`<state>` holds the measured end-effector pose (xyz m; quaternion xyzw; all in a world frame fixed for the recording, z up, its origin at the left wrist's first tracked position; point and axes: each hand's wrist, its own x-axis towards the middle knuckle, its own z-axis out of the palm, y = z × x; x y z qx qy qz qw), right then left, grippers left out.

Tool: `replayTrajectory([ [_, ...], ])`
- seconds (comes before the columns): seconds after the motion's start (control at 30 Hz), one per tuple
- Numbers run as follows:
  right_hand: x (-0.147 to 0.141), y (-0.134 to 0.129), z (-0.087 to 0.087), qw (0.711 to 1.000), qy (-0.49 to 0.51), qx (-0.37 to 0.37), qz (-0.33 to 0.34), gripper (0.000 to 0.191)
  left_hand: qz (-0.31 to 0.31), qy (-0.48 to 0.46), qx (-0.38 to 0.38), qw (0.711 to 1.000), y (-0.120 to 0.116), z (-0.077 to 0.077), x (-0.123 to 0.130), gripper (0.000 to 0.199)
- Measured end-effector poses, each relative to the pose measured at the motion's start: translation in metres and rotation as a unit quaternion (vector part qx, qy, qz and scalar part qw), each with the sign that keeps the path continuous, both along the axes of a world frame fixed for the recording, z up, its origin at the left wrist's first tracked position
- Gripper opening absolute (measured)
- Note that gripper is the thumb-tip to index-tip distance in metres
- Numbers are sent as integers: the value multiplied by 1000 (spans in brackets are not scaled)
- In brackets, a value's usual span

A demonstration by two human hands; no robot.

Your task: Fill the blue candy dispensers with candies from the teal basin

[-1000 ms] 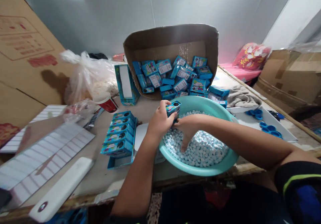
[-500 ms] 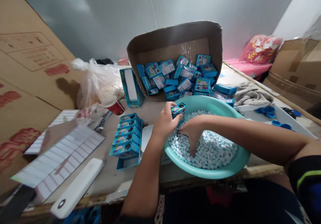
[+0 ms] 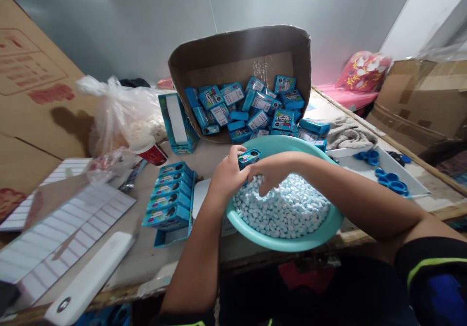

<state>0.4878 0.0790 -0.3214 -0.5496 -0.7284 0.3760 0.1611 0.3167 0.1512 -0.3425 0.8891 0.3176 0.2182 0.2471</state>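
One small blue carton [image 3: 249, 157] is clenched in the fingers [image 3: 237, 151] of the left hand [image 3: 228, 176] and held over the far side of a teal plastic basin [image 3: 284, 243]. The carton could be dropped, or pale blue candies [image 3: 282, 209] scattered onto the desk [image 3: 153, 262], if the grip were loosened or the basin, set near the front edge, were knocked. The carton's long axis lies nearly level across the view, with the end bearing a round dark opening turned rightward and slightly raised. The right hand [image 3: 273, 170] is curled just above the candies; whether any are grasped cannot be told. Stacked cartons [image 3: 168, 202] are lined up left of the basin, and more are heaped in a tilted cardboard box [image 3: 237, 56] beyond.
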Motion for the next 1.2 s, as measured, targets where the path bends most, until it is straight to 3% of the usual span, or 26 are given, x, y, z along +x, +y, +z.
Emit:
replayTrajectory([
  [0.1,21,1,11,999,10,-41,20,22,-4,2,3,1000,1,-1,1,45],
  [0.23,36,1,19,992,115,28,-36,14,-5,24,15,1000,0,0,1,45],
  [0.3,35,3,17,979,166,61,-100,7,-9,36,19,999,-1,2,0,40],
  [0.37,31,9,12,953,205,105,-198,4,-20,44,27,998,-2,3,-1,35],
  [0.43,25,16,5,909,252,153,-295,2,-38,40,34,998,-2,4,-1,30],
  [0.57,10,28,-7,823,365,200,-387,8,-91,7,17,996,-2,5,-2,27],
  [0.7,-5,31,-17,791,423,193,-397,14,-105,-17,-12,994,-2,4,-3,30],
  [1.2,-6,30,-20,793,480,160,-340,22,-8,6,16,1000,-10,8,-4,18],
])
